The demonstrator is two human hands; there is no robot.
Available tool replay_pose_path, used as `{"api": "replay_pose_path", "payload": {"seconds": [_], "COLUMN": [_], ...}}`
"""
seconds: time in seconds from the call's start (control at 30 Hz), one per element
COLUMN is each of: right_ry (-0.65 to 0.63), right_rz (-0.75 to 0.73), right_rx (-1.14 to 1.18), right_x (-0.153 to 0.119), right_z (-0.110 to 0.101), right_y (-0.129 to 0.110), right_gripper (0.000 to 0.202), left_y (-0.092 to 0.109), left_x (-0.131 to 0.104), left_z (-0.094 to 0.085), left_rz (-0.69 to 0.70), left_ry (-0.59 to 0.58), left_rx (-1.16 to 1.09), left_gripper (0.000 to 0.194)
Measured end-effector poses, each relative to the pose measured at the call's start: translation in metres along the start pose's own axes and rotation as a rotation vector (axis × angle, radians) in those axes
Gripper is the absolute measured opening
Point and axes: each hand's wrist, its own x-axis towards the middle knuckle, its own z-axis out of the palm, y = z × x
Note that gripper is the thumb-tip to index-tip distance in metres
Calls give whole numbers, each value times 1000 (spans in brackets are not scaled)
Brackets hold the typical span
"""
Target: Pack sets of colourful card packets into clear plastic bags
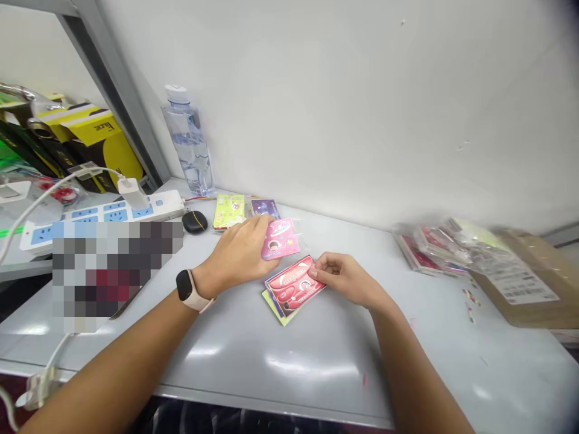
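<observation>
A small stack of cards with a red card (295, 284) on top lies on the grey table (253, 355); yellow-green and blue edges show beneath. My right hand (346, 278) pinches the right edge of this stack between thumb and fingers. Just up and left, my left hand (243, 250) is over a pink card (286, 238), its fingers closed at the card's left side. Behind that hand lie a yellow-green card pile (228, 210) and a purple card (266, 208). The fingertips of my left hand are partly hidden.
A water bottle (190, 147) stands against the wall. Left are a black mouse-like object (195, 222), a power strip (167, 204) and yellow-black boxes (97, 129). Bagged card packs (436, 247) and a cardboard box (534, 301) sit on the right.
</observation>
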Motion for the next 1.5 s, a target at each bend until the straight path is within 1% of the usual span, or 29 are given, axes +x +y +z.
{"api": "replay_pose_path", "payload": {"seconds": [0.1, 0.2, 0.3, 0.37, 0.43, 0.5, 0.6, 0.67, 0.73, 0.8, 0.93, 1.03, 1.1, 1.3, 1.4, 1.5], "right_ry": [3, -22, -23, 20, 134, 319, 571, 680, 733, 721, 617, 568, 553, 516, 516, 522], "right_rz": [5, -13, -60, -121, -200, -248, -234, -230, -241, -243, -225, -209, -201, -175, -172, -173], "right_rx": [65, 159, 221, 283, 372, 456, 504, 478, 431, 401, 380, 380, 383, 433, 454, 452], "right_x": [-2, -7, -10, -9, -6, -2, 4, 5, 6, 6, 5, 4, 5, 6, 6, 6], "right_z": [-5, -12, -18, -20, -20, -18, -14, -11, -9, -8, -4, 1, 5, 24, 32, 34], "right_y": [-2, -4, -4, -2, 0, 2, 2, 2, 1, 0, -2, -3, -4, -11, -13, -13], "right_gripper": [40, 39, 38, 37, 38, 39, 42, 44, 45, 45, 46, 46, 47, 50, 49, 48], "left_y": [-1, -2, -3, -3, -3, -2, -2, -2, -2, -3, -2, -2, -2, -3, -2, -1], "left_x": [0, 0, -1, -1, -1, -1, -1, -1, -1, -1, 0, 0, 0, -2, -2, -2], "left_z": [1, 1, 1, 0, 0, 0, -1, -1, -1, 0, 1, 3, 4, 7, 7, 5], "left_rz": [-5, -19, -23, -12, 5, 17, 24, 24, 20, 23, 43, 55, 76, 131, 124, 120], "left_ry": [3, -1, -1, 0, -7, -13, -1, 0, -5, -8, -21, -41, -54, -80, -106, -116], "left_rx": [4, 23, 33, 38, 40, 42, 54, 63, 62, 50, 39, 48, 45, 41, 79, 103], "left_gripper": [43, 42, 40, 40, 42, 45, 45, 45, 41, 39, 41, 41, 41, 50, 48, 45]}}
